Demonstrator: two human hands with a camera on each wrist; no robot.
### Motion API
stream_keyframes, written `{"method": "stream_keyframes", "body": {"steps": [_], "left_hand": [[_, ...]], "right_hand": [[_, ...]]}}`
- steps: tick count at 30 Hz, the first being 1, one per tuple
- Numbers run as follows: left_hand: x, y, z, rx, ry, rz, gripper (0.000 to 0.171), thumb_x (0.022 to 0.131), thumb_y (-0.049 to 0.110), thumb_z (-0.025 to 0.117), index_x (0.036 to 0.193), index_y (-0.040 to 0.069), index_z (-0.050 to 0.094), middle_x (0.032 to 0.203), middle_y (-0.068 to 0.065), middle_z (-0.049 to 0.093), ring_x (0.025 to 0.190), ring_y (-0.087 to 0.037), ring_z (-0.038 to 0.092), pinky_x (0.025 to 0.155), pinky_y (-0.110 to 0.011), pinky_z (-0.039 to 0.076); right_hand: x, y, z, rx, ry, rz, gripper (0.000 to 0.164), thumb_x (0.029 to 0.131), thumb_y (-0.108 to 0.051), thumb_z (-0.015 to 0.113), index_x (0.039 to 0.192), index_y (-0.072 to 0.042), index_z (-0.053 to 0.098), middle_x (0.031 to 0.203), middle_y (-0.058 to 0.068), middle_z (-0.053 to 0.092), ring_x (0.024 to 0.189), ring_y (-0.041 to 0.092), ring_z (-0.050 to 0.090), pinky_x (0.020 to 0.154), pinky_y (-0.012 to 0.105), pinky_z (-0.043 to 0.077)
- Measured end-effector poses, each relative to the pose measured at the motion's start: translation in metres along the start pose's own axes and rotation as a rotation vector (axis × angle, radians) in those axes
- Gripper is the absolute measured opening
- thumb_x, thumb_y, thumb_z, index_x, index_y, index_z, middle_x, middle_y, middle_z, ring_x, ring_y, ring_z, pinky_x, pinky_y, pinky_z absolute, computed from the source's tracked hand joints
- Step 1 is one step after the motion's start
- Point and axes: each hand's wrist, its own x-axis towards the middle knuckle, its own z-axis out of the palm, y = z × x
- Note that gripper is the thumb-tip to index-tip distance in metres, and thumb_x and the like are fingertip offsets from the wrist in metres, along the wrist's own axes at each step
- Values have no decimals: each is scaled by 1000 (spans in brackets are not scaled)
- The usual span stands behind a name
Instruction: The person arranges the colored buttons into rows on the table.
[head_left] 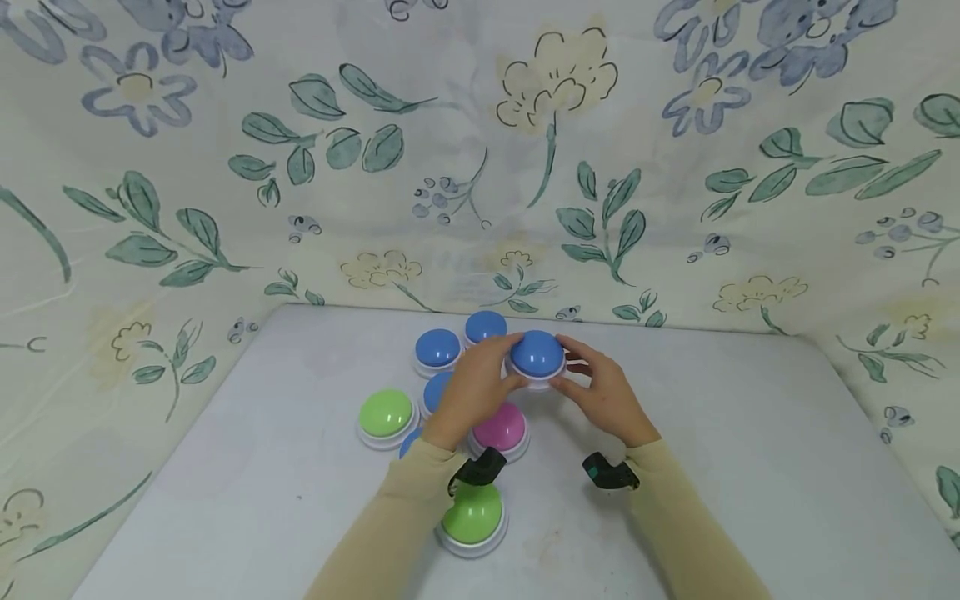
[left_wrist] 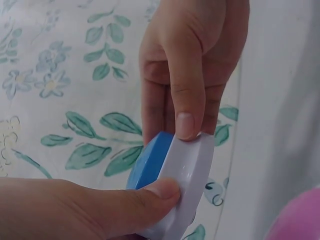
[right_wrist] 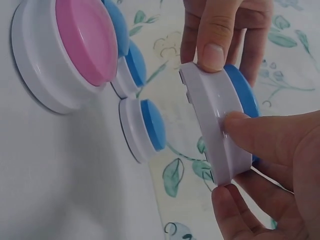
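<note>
A blue-domed button is held above the white table, its rim pinched from opposite sides by the left hand and the right hand. It is positioned directly between them, neither being nearer; no long axis is presented by its round form.

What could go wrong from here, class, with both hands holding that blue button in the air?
1. The left hand and right hand grip the held blue button by its rim, above the table, so a slip might drop it.
2. The pink button sits close by and could get knocked if the hands come down there.
3. The left sleeve might brush the near green button.
</note>
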Motion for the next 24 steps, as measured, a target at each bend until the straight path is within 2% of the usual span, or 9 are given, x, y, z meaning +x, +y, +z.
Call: {"method": "stream_keyframes", "body": {"steps": [12,24], "left_hand": [[4,24,13,-78,28,6,60,89,9,77,143,1,53,142,-16,57,134,-31,51,114,-43,39],[12,50,29,-41,21,-16,60,88,12,78,143,4,54,142,-13,58,133,-28,53,113,-42,41]], "right_hand": [[-13,5,-23,6,26,-47,61,93,-8,72,147,2,46,143,21,54,125,38,54,106,54,46],[-26,12,-45,-49,57,-36,64,93,-10,73,148,2,44,145,21,51,125,38,53,105,54,46]]}}
